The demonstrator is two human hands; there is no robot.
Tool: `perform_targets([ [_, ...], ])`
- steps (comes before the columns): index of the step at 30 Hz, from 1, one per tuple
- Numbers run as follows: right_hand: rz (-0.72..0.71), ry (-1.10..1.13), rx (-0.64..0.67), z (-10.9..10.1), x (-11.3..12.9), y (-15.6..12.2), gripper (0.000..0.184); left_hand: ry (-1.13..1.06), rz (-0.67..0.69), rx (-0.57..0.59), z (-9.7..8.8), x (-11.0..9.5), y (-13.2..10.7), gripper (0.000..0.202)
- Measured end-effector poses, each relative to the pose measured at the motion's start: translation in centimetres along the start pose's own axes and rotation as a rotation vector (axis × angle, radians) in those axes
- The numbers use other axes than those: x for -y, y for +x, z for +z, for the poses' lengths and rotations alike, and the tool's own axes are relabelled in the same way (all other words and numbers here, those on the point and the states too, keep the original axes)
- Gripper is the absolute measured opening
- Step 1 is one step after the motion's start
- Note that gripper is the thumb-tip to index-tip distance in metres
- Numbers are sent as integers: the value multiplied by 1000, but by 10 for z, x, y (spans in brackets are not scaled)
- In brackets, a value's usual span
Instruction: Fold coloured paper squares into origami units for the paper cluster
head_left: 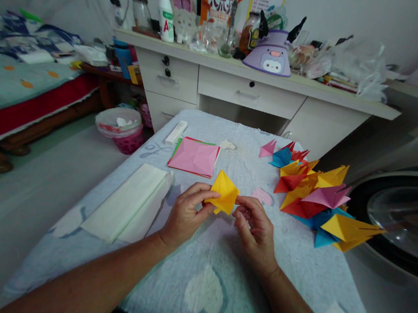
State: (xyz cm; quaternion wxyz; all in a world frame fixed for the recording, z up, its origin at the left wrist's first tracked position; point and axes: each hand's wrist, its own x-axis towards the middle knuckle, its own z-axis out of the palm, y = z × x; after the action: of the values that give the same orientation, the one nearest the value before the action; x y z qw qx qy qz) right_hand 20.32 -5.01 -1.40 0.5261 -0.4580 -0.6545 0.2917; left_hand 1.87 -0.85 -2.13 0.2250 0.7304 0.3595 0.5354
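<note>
A small piece of folded yellow origami paper (224, 192) is held above the middle of the table. My left hand (190, 208) pinches its left side between thumb and fingers. At the paper's right edge is my right hand (256, 230), its fingers loosely curled and the thumb apart from them. The index fingertip meets the edge or sits just behind it; which, I cannot tell. Beyond my hands lies a stack of square coloured paper (195, 155), pink on top. To the right, several folded paper cranes (308, 196) in yellow, red, blue and pink are heaped together.
A folded pale green sheet (128, 202) lies left on the cloth-covered table (205, 291), with a small white box (176, 132) farther back. A cluttered white desk (250, 87) stands behind. A pink bin (128, 137) is on the floor; a front-loading washer (412, 206) stands at right.
</note>
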Motion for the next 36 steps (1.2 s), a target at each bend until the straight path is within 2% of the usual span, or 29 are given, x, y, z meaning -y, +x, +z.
perform_targets([
  [23,-189,-131,50,3,-3,0,39,-93,-17,69,4,-1,-2,47],
  [31,-307,-192,68,0,0,3,33,-95,-54,128,4,-2,-3,37],
  [36,-237,-247,48,1,3,3,23,-137,-80,151,5,-5,-4,25],
])
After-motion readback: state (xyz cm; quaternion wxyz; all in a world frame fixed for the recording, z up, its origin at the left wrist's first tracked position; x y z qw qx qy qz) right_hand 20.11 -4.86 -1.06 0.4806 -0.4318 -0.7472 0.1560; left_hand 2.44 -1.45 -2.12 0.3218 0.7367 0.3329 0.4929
